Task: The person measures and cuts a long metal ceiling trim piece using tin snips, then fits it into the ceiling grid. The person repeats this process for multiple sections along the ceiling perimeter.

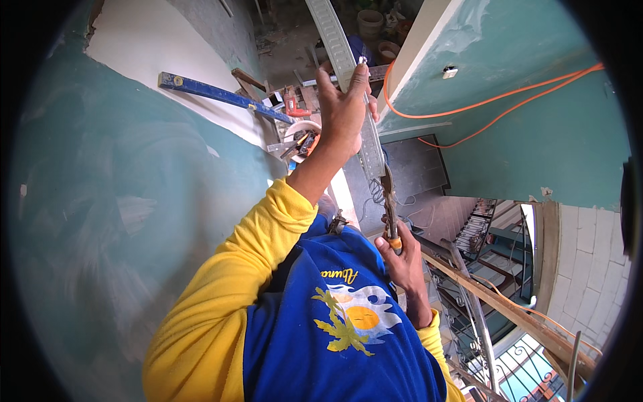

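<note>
My left hand (343, 114) is raised in front of me, its fingers wrapped round a long light-grey metal channel (332, 33) with a stamped pattern along it. The channel runs from the top of the view down past my palm. Its lower end meets a pair of metal snips (390, 201), with the jaws at or on the edge; how deep they bite, I cannot make out. Lower and to the right, my right hand (405, 268) is closed on the snips' handles, which show a yellow-orange and dark grip.
A blue spirit level (214, 92) leans by the left wall, near a red power drill (293, 106) and a bucket (315, 126) of tools. An orange cable (462, 112) hangs along the right wall (522, 141). Lower right, a wooden beam (499, 308) crosses above metal railings (516, 365).
</note>
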{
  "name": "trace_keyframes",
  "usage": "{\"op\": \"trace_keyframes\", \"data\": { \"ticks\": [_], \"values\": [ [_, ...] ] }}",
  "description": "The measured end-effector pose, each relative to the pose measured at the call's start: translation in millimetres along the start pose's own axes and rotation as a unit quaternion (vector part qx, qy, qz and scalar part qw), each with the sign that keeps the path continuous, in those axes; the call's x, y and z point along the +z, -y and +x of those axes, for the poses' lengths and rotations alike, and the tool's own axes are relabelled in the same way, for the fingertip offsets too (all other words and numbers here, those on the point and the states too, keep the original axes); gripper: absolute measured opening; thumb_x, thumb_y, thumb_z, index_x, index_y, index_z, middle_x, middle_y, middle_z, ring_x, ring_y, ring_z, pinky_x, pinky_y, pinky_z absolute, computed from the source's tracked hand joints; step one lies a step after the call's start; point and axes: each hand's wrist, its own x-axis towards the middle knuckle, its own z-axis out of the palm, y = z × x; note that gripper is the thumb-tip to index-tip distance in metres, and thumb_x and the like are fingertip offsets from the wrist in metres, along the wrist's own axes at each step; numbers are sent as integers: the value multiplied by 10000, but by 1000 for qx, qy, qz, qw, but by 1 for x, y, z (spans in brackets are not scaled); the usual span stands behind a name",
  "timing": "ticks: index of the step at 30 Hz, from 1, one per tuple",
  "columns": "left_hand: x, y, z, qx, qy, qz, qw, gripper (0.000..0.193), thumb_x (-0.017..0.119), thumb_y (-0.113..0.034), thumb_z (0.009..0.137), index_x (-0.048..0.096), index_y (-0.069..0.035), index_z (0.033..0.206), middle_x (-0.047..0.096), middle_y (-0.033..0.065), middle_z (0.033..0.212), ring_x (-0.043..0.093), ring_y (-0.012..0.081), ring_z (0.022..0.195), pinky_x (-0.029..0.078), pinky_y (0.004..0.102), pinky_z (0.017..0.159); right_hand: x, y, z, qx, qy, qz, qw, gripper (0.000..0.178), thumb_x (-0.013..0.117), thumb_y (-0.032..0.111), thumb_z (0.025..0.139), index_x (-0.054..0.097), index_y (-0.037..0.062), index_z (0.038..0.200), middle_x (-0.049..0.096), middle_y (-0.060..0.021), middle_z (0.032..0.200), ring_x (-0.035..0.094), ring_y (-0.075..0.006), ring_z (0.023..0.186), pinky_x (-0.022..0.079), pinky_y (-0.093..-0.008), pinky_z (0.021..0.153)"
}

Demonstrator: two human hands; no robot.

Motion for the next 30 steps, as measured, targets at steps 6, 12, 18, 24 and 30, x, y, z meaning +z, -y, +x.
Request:
{"op": "trace_keyframes", "data": {
  "ticks": [6,12,18,24,30],
  "values": [
    [-2,-3,-1,7,6,1,1000,358,711,-296,1070,414,-142,1197,567,54,911,576,173,619,496,343,508,2,3,1,31,2,1,1000,589,780,319,967,616,16,1444,759,-175,1145,703,-244,1059,528,-403,976],
    [-3,3,-5,12,14,9,1000,365,724,-298,1061,415,-147,1184,565,50,904,572,168,615,497,336,505,7,3,4,3,-11,19,1000,585,784,320,965,620,13,1436,757,-193,1191,710,-263,1106,520,-402,996],
    [-6,-2,-7,3,25,-7,1000,365,722,-316,1061,414,-159,1178,562,47,907,562,164,616,496,336,511,6,12,4,7,-6,-26,1000,576,804,274,947,621,1,1420,754,-220,1208,725,-309,1117,534,-415,978],
    [-7,-7,-13,2,42,-12,999,376,705,-357,1070,402,-176,1200,558,43,936,557,160,638,498,334,539,14,5,1,-31,-43,-5,999,547,833,267,927,649,19,1378,757,-209,1138,751,-334,1046,555,-424,938],
    [-8,-16,-19,-2,61,-35,998,413,719,-398,1057,403,-230,1264,538,30,953,554,152,681,463,323,574,14,14,-1,-42,-50,-34,997,546,855,235,906,648,16,1361,744,-222,1180,743,-360,1076,563,-418,925]
  ]
}}
